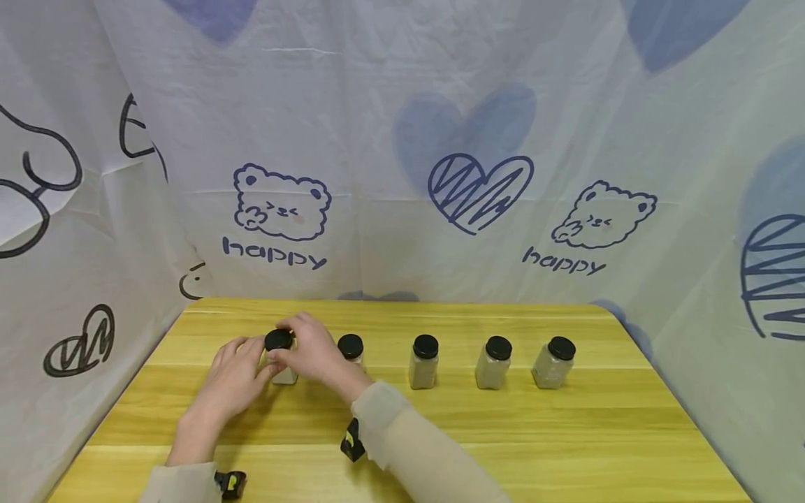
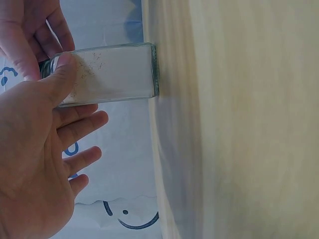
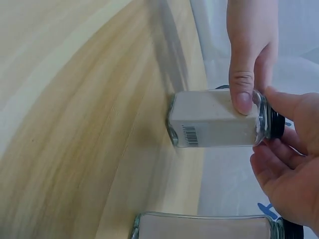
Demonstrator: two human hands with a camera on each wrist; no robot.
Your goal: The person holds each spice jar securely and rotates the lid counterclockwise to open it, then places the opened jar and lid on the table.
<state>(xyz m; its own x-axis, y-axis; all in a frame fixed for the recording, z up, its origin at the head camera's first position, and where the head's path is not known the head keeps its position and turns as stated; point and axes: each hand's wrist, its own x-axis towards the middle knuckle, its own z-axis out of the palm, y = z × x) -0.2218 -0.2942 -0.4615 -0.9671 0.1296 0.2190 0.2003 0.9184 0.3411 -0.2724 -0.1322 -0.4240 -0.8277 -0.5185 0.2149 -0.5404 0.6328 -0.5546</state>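
A square glass jar [image 3: 214, 117] with pale contents, a barcode label and a black lid [image 1: 279, 340] stands upright at the left of the row. My left hand [image 1: 235, 377] grips the glass near its shoulder, thumb across the near face, as the left wrist view shows. From the other side my right hand [image 1: 317, 349] pinches the black lid between thumb and fingers. Brownish specks show on the inside of the glass in the left wrist view. Just right of my right hand is a second jar [image 1: 351, 347], partly hidden behind that wrist.
More black-lidded jars continue the row to the right: one mid-table [image 1: 424, 363], another [image 1: 493, 365] beside it, and a last one [image 1: 553, 365] toward the right end. They stand on a wood-grain table [image 1: 566, 433]. A printed cloth [image 1: 390, 140] hangs behind the table's back edge.
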